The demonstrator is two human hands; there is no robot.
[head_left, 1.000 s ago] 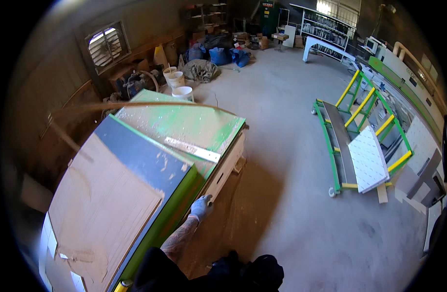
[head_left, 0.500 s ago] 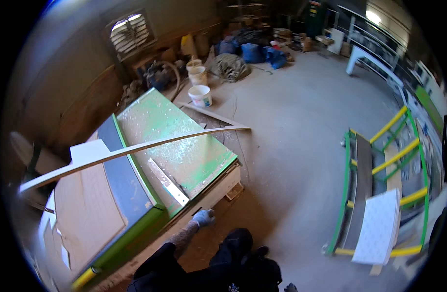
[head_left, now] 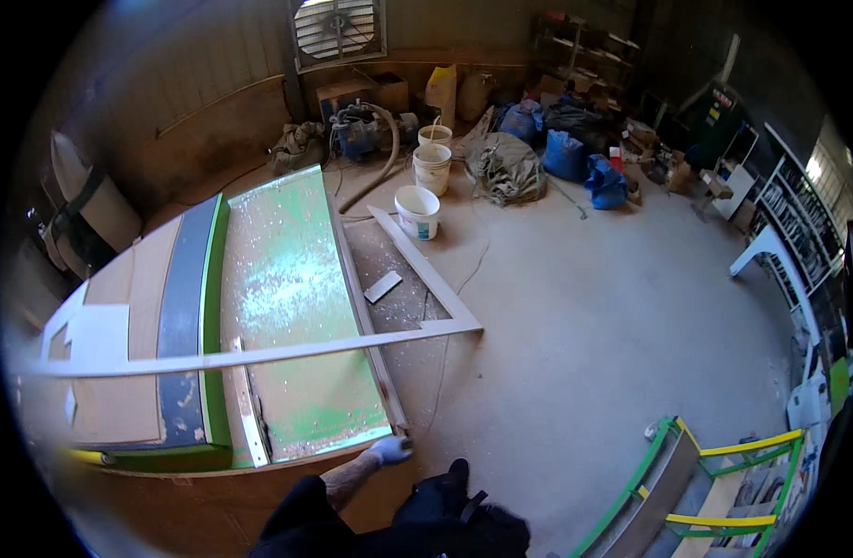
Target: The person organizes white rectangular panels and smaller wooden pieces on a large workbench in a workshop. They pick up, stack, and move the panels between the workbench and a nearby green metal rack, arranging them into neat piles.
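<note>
My left hand [head_left: 389, 451], in a pale glove, is at the near right corner of a worn green board [head_left: 305, 391]. Its fingers look curled in, and I see nothing in them. Whether the hand touches the board's edge I cannot tell. My right hand is out of view. A long pale angled frame [head_left: 296, 351] crosses over the board and bends back at its right end. Under it, a narrow metal strip [head_left: 251, 418] lies on the board beside a raised green ledge [head_left: 214, 325].
White buckets [head_left: 417, 212] stand behind the board, near a motor with a hose [head_left: 357, 133]. Blue bags [head_left: 564, 155] and a grey-green bundle [head_left: 505, 167] lie along the back. A green and yellow rack [head_left: 738, 519] is at the lower right, a white arch-shaped piece [head_left: 775, 256] beyond it.
My view has swung left and I have moved toward the board's right corner. My left hand is now beside that corner. My right hand has dropped out of the picture.
</note>
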